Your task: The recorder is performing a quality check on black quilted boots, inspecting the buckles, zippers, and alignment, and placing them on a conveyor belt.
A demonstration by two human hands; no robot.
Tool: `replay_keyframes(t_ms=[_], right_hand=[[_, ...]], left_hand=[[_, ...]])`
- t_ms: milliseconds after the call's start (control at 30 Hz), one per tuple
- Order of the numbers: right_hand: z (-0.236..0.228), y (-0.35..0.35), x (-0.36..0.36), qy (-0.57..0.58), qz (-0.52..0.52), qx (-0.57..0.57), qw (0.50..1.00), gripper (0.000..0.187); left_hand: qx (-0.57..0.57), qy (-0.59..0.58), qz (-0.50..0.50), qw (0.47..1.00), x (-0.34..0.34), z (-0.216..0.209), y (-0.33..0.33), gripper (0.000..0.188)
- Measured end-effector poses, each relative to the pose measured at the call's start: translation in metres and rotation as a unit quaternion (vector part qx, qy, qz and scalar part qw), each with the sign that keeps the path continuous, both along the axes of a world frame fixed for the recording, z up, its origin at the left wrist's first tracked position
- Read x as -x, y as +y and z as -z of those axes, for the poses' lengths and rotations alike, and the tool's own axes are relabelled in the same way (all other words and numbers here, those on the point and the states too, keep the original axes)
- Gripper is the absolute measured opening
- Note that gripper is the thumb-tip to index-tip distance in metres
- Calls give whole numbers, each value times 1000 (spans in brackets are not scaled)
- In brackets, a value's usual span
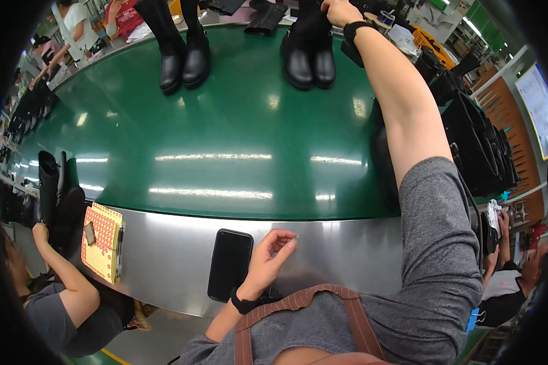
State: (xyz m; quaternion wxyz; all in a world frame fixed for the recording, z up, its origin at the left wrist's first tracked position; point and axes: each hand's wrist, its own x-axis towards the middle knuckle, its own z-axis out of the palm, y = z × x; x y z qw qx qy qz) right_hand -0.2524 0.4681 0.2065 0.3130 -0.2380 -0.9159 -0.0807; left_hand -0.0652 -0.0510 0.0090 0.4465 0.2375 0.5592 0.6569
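Fingers (327,7) of the right hand (343,12) curl in at the shafts of a pair of tall, glossy black leather-look boots (299,66) with rounded toes; top edge of view crops the contact, so can't tell if they're actually gripping. Boots are on the far side of the glossy green counter (225,121), straight out, a bit right of centre. Shafts rise upright, long axis vertical, toes aimed back at the wearer. Feet sit below and slightly left of the right hand, arm reaching far out; right hand clearly the nearer one. Left hand (268,261) is well apart, over the brushed-steel strip (164,255) along the near edge: loosely curled, thumb apart, nothing held, just beside a black rectangular smartphone (230,264). Second pair of tall black boots (196,64) stands off to the left, untouched.
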Motion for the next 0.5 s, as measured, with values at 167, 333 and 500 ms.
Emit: replay_keyframes(t_ms=[167, 333, 500], right_hand=[[16, 56, 36, -167, 70, 22, 983, 37], [39, 9, 24, -213, 2, 57, 975, 45], [111, -1, -29, -169, 43, 203, 964, 55]], left_hand=[[11, -78, 2, 997, 7, -4, 3, 20], [7, -90, -44, 995, 5, -2, 1, 19], [7, -69, -37, 997, 1, -1, 4, 18]])
